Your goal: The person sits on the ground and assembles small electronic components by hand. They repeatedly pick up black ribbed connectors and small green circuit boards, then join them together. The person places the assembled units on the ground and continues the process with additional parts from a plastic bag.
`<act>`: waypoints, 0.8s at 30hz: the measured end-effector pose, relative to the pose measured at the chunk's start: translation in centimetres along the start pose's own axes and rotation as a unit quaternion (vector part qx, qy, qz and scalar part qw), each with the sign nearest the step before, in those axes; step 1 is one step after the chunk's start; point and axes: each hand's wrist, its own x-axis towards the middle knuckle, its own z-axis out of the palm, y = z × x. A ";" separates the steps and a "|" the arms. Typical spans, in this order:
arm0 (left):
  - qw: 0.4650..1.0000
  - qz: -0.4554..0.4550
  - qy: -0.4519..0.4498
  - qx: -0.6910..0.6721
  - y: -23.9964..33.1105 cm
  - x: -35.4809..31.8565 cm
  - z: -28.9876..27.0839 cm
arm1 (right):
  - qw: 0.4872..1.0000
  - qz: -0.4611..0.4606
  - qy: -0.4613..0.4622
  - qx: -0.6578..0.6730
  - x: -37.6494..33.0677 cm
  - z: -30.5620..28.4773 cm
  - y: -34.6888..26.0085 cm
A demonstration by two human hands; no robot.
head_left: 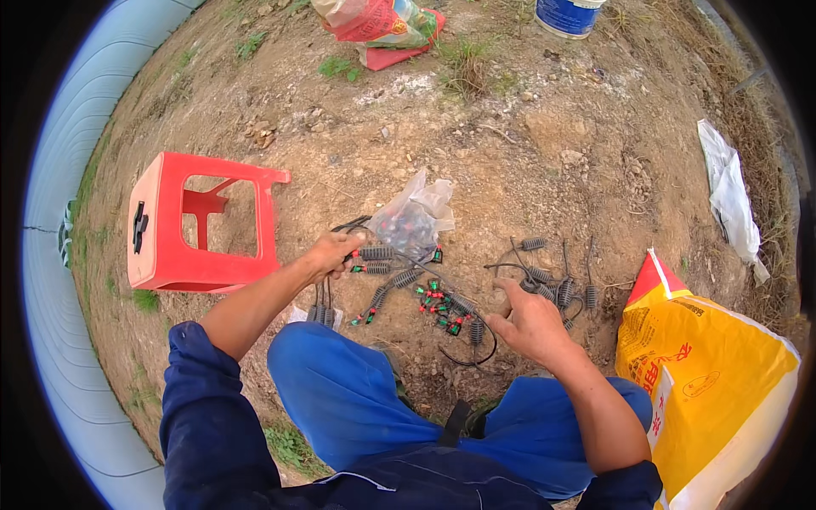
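Observation:
My left hand is closed around a thin black tube, which slants down to the right across the heap in front of me. Ribbed dark grey cylinders sit on similar tubes below it, some ending in small red and green fittings. Loose red and green fittings lie on the dirt between my hands. My right hand is open, thumb and forefinger apart, just right of a ribbed cylinder. Beyond the fingers lies another group of tubes with ribbed cylinders.
A clear plastic bag with small parts lies ahead. At left stands a red stool with a black item on top. A yellow sack is at right, near a white plastic sheet. Farther off are a red bag and a blue-white bucket.

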 end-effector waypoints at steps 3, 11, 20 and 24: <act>0.998 -0.037 0.022 -0.054 -4.7 3.5 0.2 | 0.999 -0.004 0.020 -0.035 -0.3 -0.4 0.6; 0.839 0.310 0.285 0.345 -11.0 4.3 4.0 | 0.991 0.110 -0.024 -0.070 -1.9 4.7 9.3; 0.755 0.219 -0.187 0.589 1.1 4.6 10.0 | 0.986 0.091 0.039 -0.136 5.6 16.1 11.7; 0.700 0.275 -0.112 0.650 -1.4 5.6 15.1 | 0.983 0.032 0.090 -0.157 7.4 19.1 10.6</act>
